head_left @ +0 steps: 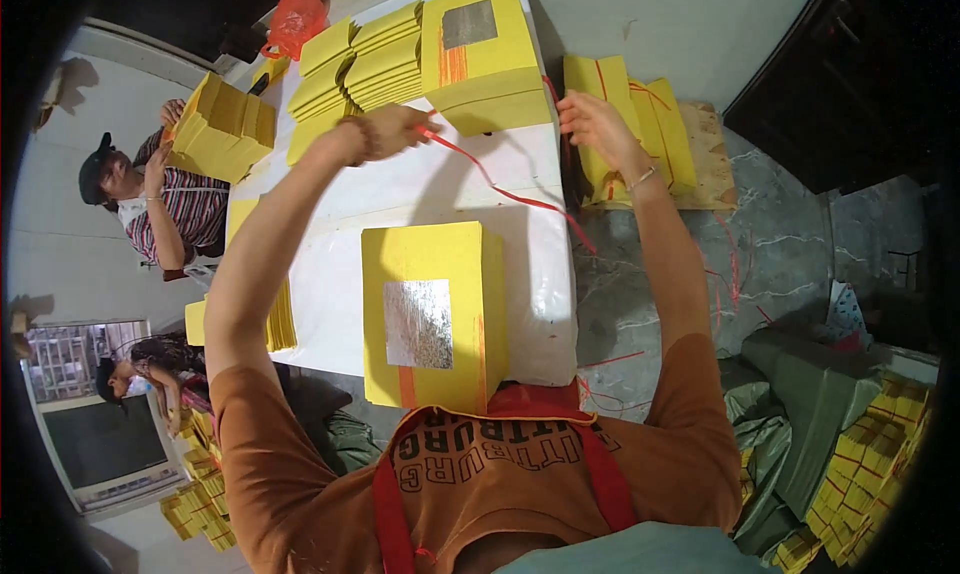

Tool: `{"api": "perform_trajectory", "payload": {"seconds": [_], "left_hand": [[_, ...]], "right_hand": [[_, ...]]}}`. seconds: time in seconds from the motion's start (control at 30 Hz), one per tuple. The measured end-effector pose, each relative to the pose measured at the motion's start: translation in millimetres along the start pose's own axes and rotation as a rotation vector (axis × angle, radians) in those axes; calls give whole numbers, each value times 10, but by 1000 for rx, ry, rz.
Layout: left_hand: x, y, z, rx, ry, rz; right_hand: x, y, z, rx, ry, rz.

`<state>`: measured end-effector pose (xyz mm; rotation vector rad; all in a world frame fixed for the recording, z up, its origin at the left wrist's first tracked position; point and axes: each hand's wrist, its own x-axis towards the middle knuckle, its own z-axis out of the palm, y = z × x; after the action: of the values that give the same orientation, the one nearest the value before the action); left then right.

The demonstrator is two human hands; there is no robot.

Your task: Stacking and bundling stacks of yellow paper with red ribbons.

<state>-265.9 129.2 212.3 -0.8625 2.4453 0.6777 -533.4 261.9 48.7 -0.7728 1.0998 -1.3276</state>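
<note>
My left hand (395,134) is closed on a red ribbon (515,197), which trails across the white tabletop and over its right edge. To the right, my right hand (598,126) hovers past the table edge, fingers partly stretched and apart, with nothing visible in it. Just beyond both hands lies a thick stack of yellow paper (488,107) with a silver patch and orange streaks on top. A short red strip shows by that stack's right side, near my right fingertips. Close to my body sits another yellow paper stack (432,259) with a silver square.
Fanned yellow bundles (385,64) and a red plastic bag (297,21) occupy the table's far side. Tied yellow bundles (663,139) rest on a board at right. A co-worker (190,199) holds a yellow stack at left; another person (165,369) bends lower left.
</note>
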Motion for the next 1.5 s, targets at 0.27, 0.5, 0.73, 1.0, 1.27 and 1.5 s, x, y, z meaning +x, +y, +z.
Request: {"api": "perform_trajectory", "payload": {"seconds": [0.27,0.5,0.73,1.0,1.27,1.5], "left_hand": [[152,-927,-834,-802,765,107],[577,-464,-1005,-896,755,432],[575,496,-1235,-612,799,119],[1206,928,-853,-162,722,428],[1173,742,-731,450,1066,336],[847,540,-686,286,725,-146]], "right_hand": [[1422,846,-141,37,433,275],[2186,1015,-482,621,349,103],[2151,-157,-281,413,592,-191],[1786,-799,166,-970,161,-841],[1468,-1189,396,-1389,-139,-545],[1205,-1206,353,-89,-370,-259]]}}
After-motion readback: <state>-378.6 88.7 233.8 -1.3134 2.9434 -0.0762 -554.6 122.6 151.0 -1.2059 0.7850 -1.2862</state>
